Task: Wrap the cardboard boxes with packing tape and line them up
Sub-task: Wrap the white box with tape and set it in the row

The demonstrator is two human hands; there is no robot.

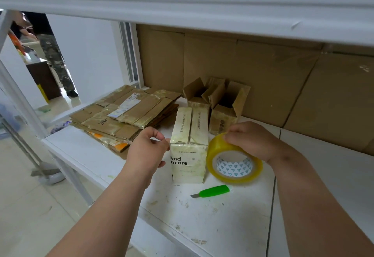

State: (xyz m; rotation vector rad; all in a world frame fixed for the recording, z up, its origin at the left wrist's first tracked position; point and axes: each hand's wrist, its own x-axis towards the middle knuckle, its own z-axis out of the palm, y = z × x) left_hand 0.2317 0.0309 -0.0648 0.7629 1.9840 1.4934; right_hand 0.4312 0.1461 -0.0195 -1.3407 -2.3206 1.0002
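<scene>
While upright on white shelf [222, 226]: white box [189, 145], taped over, seam on top, standing between both hands.
Left hand [147, 151]: pressed against box's left side near top edge, thumb and forefinger pinched together at box corner; possibly on a tape end, could not tell.
Right hand [251, 139]: fingers curled over top of tape roll [233, 159], gripped it, just right of box.
Tape roll: yellowish clear, tilted on edge, touched box's lower right side, patterned core faced camera.
Green utility knife [214, 191]: lay flat on shelf, below and between hands, near box front, blade tip out, pointed left.
Open brown boxes [218, 103]: two, flaps up, beyond right hand, right behind white box, against cardboard backing [263, 70].
Flattened cardboard stack [123, 113]: beyond left hand, taped, labelled, well left of the open boxes.
Background, far beyond left hand: someone's camouflage-trousered legs [56, 60] on tiled floor.
</scene>
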